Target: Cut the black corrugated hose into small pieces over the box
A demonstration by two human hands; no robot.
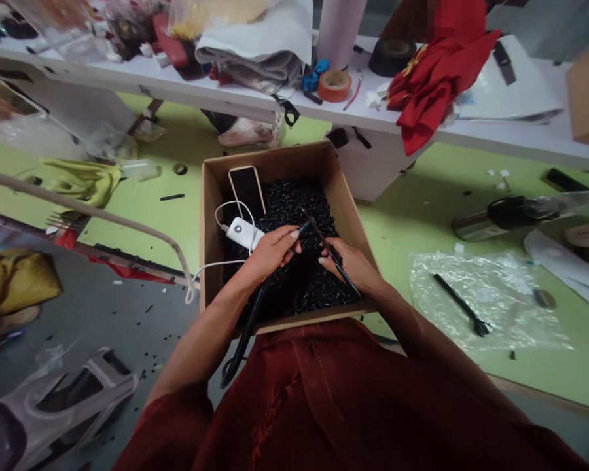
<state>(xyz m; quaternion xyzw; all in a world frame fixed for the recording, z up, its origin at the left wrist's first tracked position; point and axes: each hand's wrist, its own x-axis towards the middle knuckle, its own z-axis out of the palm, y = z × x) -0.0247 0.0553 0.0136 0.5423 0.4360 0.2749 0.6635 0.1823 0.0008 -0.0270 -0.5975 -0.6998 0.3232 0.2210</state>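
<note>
My left hand [277, 250] is closed in a pinch on a black tube [253, 317]. One end of the tube sticks out past my fingertips, and the rest hangs over the near edge of the box. My right hand [346, 260] grips a slim dark tool [334, 256], its thin tip meeting the tube's end. I cannot make out the tool's exact kind. Both hands are over a cardboard box [354, 216] holding many small black pieces [297, 199]. Inside, at the left, are a phone [247, 188] and a white device [243, 231] with a white cable.
A white shelf [358, 104] behind the box bears orange tape [334, 85] and red cloth [425, 91]. To the right lie a clear plastic sheet [510, 288], a black strip [459, 302] and a dark flask [491, 219]. A bent rod [127, 219] crosses at left.
</note>
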